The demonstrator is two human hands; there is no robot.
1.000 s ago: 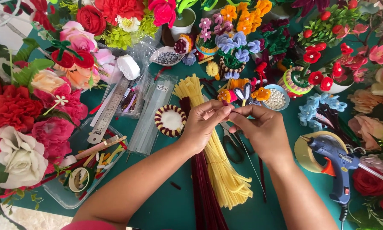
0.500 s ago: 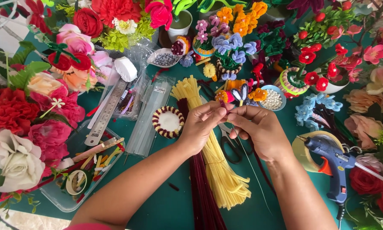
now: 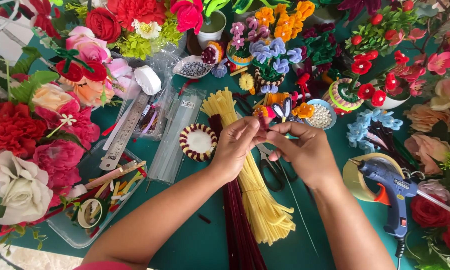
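Here, both hands' fingers pinched on a dark-red pipe cleaner, near a bowl of white beads.

A short dark-red pipe cleaner is pinched between the fingertips of the left hand and the right hand, held above the middle of the desk. Only a small fuzzy stub shows, roughly upright; the rest is hidden by the fingers. Both hands meet around it, touching.
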